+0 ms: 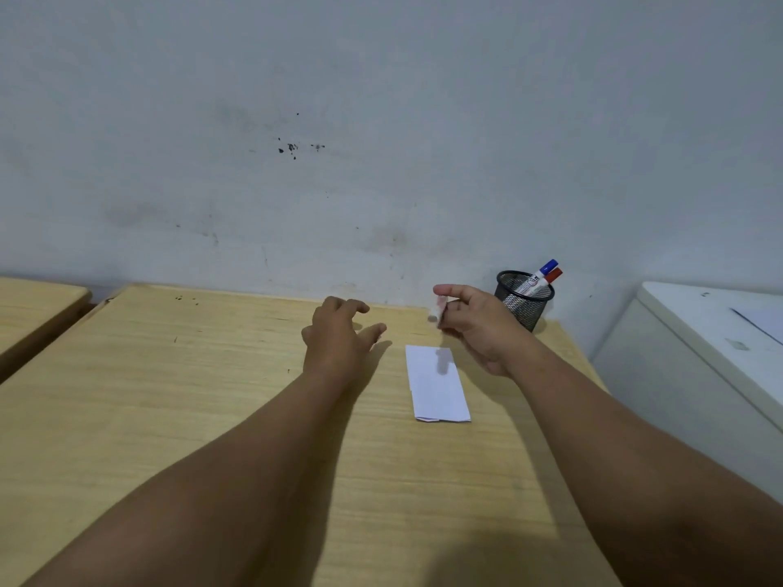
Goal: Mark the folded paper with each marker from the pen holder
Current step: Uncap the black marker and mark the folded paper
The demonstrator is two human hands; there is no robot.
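A white folded paper (436, 383) lies flat on the wooden desk (169, 396), right of centre. A black mesh pen holder (525, 300) stands at the desk's back right corner with a blue-capped marker (540, 275) and a red-capped marker (551, 278) leaning in it. My right hand (474, 324) hovers above the paper's far end, fingers pinched on a small blurred whitish object (438, 310); what it is I cannot tell. My left hand (339, 332) hangs just left of the paper, fingers spread and holding nothing.
A stained grey wall runs right behind the desk. A second wooden desk (38, 307) sits at the left, across a narrow gap. A white cabinet or appliance (695, 353) stands close to the desk's right edge.
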